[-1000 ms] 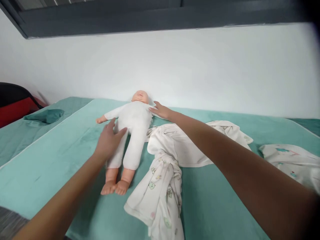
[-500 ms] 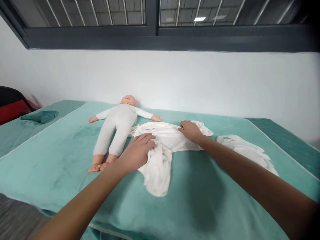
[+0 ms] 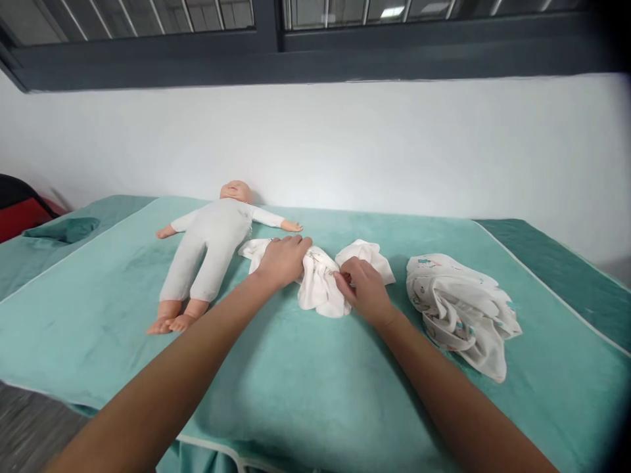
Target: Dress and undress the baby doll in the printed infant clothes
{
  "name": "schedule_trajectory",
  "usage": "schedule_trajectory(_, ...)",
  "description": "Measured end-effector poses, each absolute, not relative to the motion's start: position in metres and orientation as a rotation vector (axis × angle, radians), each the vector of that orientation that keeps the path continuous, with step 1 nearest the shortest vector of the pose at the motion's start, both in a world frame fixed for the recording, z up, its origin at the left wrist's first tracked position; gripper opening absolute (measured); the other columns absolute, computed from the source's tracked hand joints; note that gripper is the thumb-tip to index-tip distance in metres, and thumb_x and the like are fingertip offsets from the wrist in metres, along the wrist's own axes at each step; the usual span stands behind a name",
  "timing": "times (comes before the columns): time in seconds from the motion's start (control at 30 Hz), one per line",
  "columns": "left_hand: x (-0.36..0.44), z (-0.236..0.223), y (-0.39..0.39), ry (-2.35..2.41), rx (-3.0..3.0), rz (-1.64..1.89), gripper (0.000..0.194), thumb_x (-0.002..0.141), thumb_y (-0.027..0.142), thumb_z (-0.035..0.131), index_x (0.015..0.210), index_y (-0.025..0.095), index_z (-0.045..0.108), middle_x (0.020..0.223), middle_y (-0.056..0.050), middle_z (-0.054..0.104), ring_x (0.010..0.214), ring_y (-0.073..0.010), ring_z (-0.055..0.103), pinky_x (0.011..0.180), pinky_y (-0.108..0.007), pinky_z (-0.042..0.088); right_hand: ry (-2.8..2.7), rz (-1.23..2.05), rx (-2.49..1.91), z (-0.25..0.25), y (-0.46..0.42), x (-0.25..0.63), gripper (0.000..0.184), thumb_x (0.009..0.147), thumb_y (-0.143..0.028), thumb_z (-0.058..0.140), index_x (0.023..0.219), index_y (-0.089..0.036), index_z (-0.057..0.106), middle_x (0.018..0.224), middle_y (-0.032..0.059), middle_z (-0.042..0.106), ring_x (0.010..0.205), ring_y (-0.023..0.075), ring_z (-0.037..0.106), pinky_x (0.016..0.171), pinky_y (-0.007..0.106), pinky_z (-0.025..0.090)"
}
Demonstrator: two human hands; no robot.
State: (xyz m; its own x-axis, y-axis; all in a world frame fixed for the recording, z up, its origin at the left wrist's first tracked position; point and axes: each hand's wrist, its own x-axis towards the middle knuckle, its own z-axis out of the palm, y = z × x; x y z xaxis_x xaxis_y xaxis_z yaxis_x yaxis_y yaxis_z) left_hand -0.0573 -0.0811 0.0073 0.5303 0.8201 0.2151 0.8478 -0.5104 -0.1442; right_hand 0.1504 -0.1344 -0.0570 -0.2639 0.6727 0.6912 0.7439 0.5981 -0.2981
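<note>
A white baby garment [image 3: 323,289] lies bunched up on the green bed cover, between my two hands. My left hand [image 3: 284,259] is closed over its left part, fingers curled into the cloth. At its right side my right hand [image 3: 363,289] pinches the fabric between thumb and fingers. Part of the garment is hidden under both hands. To the left a baby doll [image 3: 210,243] in white lies on its back, arms spread, its head toward the wall. One doll hand rests just behind the garment's left end.
A second, crumpled white cloth with a coloured print [image 3: 461,305] lies right of my right hand. The green bed cover [image 3: 305,387] reaches back to the white wall [image 3: 315,144], under a dark window frame [image 3: 315,62]. A red and black object [image 3: 22,210] stands at far left.
The garment was spread out with a part hanging toward me; now it is gathered into a smaller bunch. My hands have come closer together. The view has shifted slightly.
</note>
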Motion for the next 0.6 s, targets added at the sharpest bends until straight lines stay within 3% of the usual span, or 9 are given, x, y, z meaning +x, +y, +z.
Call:
schedule_trajectory(0.1, -0.053, 0.024, -0.097, -1.438, -2.379, -0.403, 0.029, 0.097, 0.027, 0.042, 0.119, 0.019, 0.058, 0.112, -0.013, 0.064, 0.1, -0.0294, 0.062, 0.067, -0.035, 0.045, -1.921, -0.07, -1.221, -0.05, -0.136, 0.152, 0.016, 0.096, -0.038, 0.057, 0.099, -0.022, 0.058, 0.091, 0.0073, 0.063, 0.086, 0.0244, 0.057, 0.083, 0.04, 0.043)
schedule_trajectory(0.2, -0.043, 0.039, -0.119, -1.467, -2.286, -0.629, 0.034, 0.097, 0.031, 0.043, 0.128, 0.022, 0.054, 0.114, -0.012, 0.06, 0.102, -0.0289, 0.06, 0.066, -0.034, 0.044, -1.782, -0.001, -1.272, -0.046, -0.14, 0.153, 0.038, 0.085, -0.04, 0.071, 0.118, -0.023, 0.06, 0.127, 0.0142, 0.056, 0.12, 0.0331, 0.049, 0.104, 0.05, 0.037)
schedule_trajectory(0.27, -0.033, 0.045, -0.133, -1.541, -2.277, -0.81, 0.034, 0.095, 0.029, 0.048, 0.128, 0.023, 0.053, 0.118, -0.012, 0.057, 0.103, -0.0274, 0.06, 0.068, -0.033, 0.046, -1.725, 0.199, -1.206, -0.048, -0.141, 0.151, 0.039, 0.085, -0.038, 0.07, 0.12, -0.024, 0.06, 0.14, 0.0137, 0.047, 0.132, 0.0339, 0.041, 0.111, 0.052, 0.033)
schedule_trajectory(0.43, -0.019, 0.029, -0.165, -1.611, -2.45, -1.332, 0.044, 0.09, 0.025, 0.057, 0.133, 0.023, 0.048, 0.129, -0.011, 0.05, 0.119, -0.0245, 0.055, 0.097, -0.037, 0.05, -1.341, 1.085, -0.928, -0.059, -0.148, 0.133, 0.036, 0.085, -0.032, 0.064, 0.121, -0.027, 0.061, 0.128, 0.0058, 0.064, 0.118, 0.0279, 0.059, 0.106, 0.048, 0.044)
schedule_trajectory(0.5, -0.022, 0.014, -0.179, -1.534, -2.615, -1.308, 0.063, 0.087, 0.032, 0.066, 0.144, 0.028, 0.04, 0.143, -0.012, 0.041, 0.135, -0.0279, 0.044, 0.11, -0.043, 0.044, -1.132, 1.298, -0.824, -0.059, -0.154, 0.127, 0.041, 0.081, -0.032, 0.069, 0.122, -0.03, 0.062, 0.13, 0.0039, 0.066, 0.12, 0.0293, 0.06, 0.107, 0.047, 0.046)
schedule_trajectory(0.6, -0.03, -0.007, -0.198, -1.519, -2.744, -1.138, 0.092, 0.078, 0.037, 0.077, 0.154, 0.034, 0.026, 0.159, -0.013, 0.022, 0.149, -0.0353, 0.025, 0.115, -0.051, 0.038, -1.031, 1.504, -0.683, -0.055, -0.167, 0.129, 0.048, 0.079, -0.037, 0.073, 0.126, -0.032, 0.062, 0.135, 0.0039, 0.065, 0.125, 0.0315, 0.059, 0.106, 0.048, 0.048)
